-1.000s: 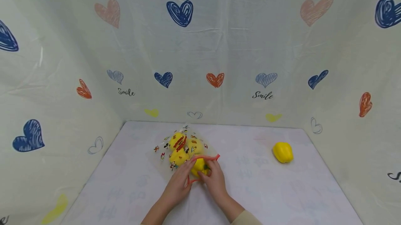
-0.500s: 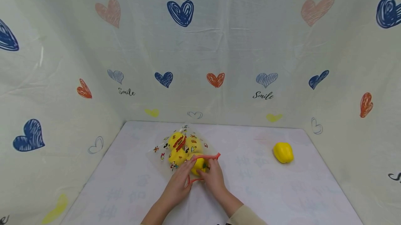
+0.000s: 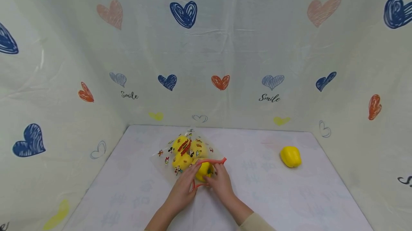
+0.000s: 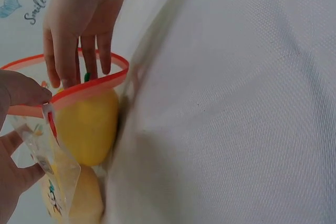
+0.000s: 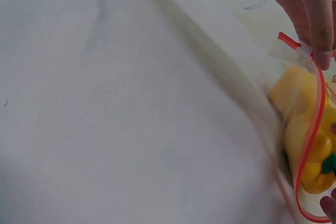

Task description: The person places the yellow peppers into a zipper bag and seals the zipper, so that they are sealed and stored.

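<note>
A clear zip bag (image 3: 185,147) with red edging and cartoon prints lies on the table, holding several yellow bell peppers. Its mouth faces the person and gapes. My left hand (image 3: 182,185) pinches the red rim (image 4: 100,82) on the left side, near the white slider. Just inside the mouth sits a yellow bell pepper (image 4: 89,127) with a green stem. My right hand (image 3: 220,181) reaches into the opening, its fingers extended down to the pepper's stem end, as the left wrist view shows. The red rim hides part of these fingertips.
Another yellow bell pepper (image 3: 290,156) lies alone at the right of the table. A white cloth (image 3: 257,195) covers the tabletop. Curtains (image 3: 225,45) printed with hearts hang behind and at both sides.
The pepper at the mouth and my right fingers have shifted only slightly. My left hand keeps its place on the rim, and the lone pepper stays put.
</note>
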The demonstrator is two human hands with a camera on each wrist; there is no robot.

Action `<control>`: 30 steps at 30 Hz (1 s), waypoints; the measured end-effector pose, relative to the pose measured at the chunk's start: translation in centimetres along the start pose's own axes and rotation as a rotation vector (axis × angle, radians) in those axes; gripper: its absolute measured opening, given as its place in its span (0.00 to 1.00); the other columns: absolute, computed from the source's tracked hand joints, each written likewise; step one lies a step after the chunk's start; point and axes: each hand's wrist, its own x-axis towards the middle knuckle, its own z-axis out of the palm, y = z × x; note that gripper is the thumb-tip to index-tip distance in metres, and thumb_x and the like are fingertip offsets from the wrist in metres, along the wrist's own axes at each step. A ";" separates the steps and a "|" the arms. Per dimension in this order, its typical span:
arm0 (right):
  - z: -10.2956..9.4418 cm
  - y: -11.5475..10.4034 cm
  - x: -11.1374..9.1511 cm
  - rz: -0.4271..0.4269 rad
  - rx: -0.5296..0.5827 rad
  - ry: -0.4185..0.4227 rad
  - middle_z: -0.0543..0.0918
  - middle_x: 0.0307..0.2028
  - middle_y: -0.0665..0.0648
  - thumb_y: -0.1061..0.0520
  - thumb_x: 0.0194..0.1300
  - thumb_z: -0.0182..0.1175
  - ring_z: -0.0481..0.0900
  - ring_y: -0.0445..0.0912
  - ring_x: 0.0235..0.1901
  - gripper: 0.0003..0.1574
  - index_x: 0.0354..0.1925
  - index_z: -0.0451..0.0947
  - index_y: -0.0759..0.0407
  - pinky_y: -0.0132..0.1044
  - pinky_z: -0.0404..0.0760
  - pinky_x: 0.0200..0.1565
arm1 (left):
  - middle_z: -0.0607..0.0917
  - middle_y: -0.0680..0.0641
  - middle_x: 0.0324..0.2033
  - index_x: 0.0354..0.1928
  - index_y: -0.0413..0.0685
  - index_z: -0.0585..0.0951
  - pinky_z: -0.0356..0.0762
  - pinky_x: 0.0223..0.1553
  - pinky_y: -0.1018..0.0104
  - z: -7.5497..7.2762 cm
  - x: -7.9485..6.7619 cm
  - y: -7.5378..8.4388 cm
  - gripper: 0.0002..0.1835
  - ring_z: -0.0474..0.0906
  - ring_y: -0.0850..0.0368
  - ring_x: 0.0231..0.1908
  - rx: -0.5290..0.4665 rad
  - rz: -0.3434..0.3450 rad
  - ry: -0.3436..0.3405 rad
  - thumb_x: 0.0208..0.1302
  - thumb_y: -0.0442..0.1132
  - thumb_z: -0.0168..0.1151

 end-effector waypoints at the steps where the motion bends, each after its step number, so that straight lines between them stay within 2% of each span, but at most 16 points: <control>1: -0.2 0.0 -0.1 -0.007 0.003 -0.003 0.74 0.59 0.58 0.58 0.53 0.74 0.73 0.56 0.58 0.37 0.61 0.74 0.56 0.53 0.76 0.56 | 0.64 0.48 0.71 0.74 0.52 0.62 0.59 0.66 0.43 0.0 0.0 0.0 0.46 0.59 0.44 0.69 -0.001 -0.003 -0.003 0.53 0.26 0.70; 7: -1.6 0.2 -0.9 -0.010 0.021 -0.018 0.76 0.57 0.57 0.57 0.55 0.73 0.75 0.54 0.49 0.34 0.59 0.74 0.58 0.48 0.80 0.51 | 0.63 0.49 0.72 0.74 0.52 0.61 0.58 0.67 0.43 0.1 0.2 0.1 0.46 0.59 0.45 0.69 -0.004 -0.014 -0.016 0.54 0.26 0.70; 13: -3.1 0.3 -1.3 -0.013 0.067 -0.039 0.78 0.55 0.61 0.59 0.55 0.73 0.76 0.59 0.50 0.33 0.59 0.75 0.63 0.52 0.80 0.50 | 0.63 0.50 0.72 0.74 0.54 0.61 0.61 0.65 0.44 0.4 0.2 0.0 0.47 0.60 0.46 0.69 0.004 -0.002 0.012 0.52 0.24 0.70; 19: -4.7 0.4 -1.7 0.039 0.060 -0.052 0.79 0.54 0.58 0.58 0.57 0.71 0.76 0.56 0.50 0.31 0.58 0.75 0.62 0.50 0.80 0.50 | 0.63 0.50 0.72 0.74 0.54 0.62 0.65 0.63 0.43 0.7 0.1 0.1 0.46 0.61 0.45 0.68 0.008 0.002 0.041 0.53 0.24 0.70; 26: -6.8 1.5 -2.1 0.038 0.051 0.007 0.80 0.52 0.58 0.60 0.56 0.71 0.78 0.55 0.49 0.28 0.55 0.77 0.62 0.49 0.81 0.48 | 0.63 0.51 0.72 0.73 0.54 0.63 0.63 0.65 0.44 0.6 0.2 0.1 0.47 0.60 0.47 0.69 -0.019 -0.054 -0.012 0.52 0.24 0.70; 30: -8.3 2.1 -2.0 0.062 0.035 0.056 0.81 0.51 0.58 0.60 0.56 0.72 0.78 0.54 0.48 0.27 0.54 0.78 0.62 0.47 0.81 0.48 | 0.61 0.52 0.73 0.73 0.53 0.63 0.60 0.66 0.44 0.7 0.2 0.0 0.46 0.60 0.48 0.69 -0.019 -0.046 -0.024 0.52 0.24 0.70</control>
